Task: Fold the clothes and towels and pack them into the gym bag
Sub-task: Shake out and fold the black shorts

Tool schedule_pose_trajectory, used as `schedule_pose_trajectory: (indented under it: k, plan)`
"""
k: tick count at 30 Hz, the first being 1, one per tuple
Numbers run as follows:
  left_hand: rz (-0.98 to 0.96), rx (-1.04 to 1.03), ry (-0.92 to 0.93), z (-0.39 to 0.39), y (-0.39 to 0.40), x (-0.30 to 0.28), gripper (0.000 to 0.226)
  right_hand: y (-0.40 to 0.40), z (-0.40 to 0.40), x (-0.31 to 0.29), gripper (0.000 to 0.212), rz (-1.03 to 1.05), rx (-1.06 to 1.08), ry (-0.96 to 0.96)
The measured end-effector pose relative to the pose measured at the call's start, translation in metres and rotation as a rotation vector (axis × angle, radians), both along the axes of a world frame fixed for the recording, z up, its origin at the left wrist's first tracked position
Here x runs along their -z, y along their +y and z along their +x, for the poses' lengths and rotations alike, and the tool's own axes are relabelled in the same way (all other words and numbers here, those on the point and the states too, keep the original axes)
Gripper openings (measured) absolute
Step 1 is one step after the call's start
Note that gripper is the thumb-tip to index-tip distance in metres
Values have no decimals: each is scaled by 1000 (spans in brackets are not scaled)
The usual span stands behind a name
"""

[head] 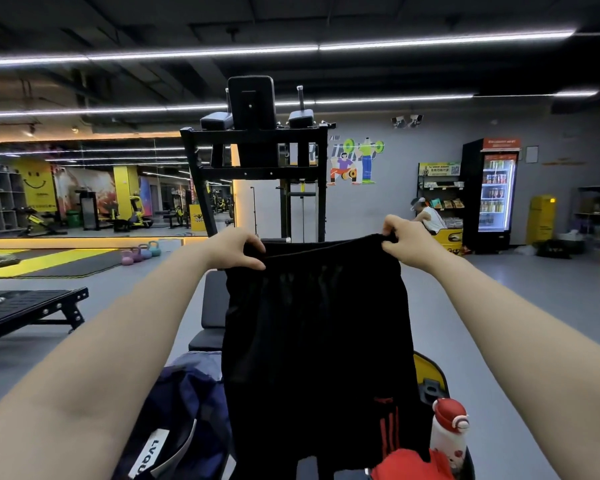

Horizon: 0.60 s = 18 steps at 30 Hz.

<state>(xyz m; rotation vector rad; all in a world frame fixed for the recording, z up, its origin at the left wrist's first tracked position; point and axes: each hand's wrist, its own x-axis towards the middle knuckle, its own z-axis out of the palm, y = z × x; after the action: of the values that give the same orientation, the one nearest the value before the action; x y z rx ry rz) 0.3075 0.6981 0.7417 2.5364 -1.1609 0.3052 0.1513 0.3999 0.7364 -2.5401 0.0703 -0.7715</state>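
At far left a black slatted platform [28, 306] stands on the grey floor, with a cluster of coloured kettlebells [141, 252] beyond it by the yellow mat. Nearer, low in view, a dark navy garment [184, 403] with a white label lies bunched on the black bench [215, 303]. The left hand [238, 247] is raised at arm's length, thumb and fingers pinching the left end of the waistband of a pair of black shorts [316, 341]. The shorts hang straight down from both hands, spread flat between them, well clear of the bench top at the waist; red stripes show near the lower right hem. Whether the hem touches anything below cannot be determined. The right hand [404, 242] grips the right end of the waistband, fingers curled over the fabric. The hands are held apart, level with each other. Lower right, a white bottle with a red cap [449, 427] stands beside a red item [409, 465], partly cut off by the frame edge. A lit drinks fridge [496, 192] stands against the far right wall.
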Motion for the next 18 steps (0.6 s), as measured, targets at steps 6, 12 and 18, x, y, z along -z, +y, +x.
schedule_pose_trajectory:
  k: [6, 12, 18]
  plan:
    - [200, 27, -90, 1, -4, 4, 21, -1, 0, 0, 16, 25, -18, 7]
    - [-44, -65, -66, 2, -11, 5, 27, -1, 13, 5, 13, -92, 87, -21]
    - [-201, -175, -169, -1, -19, -2, 28, 9, 17, 11, 26, -87, 56, 33]
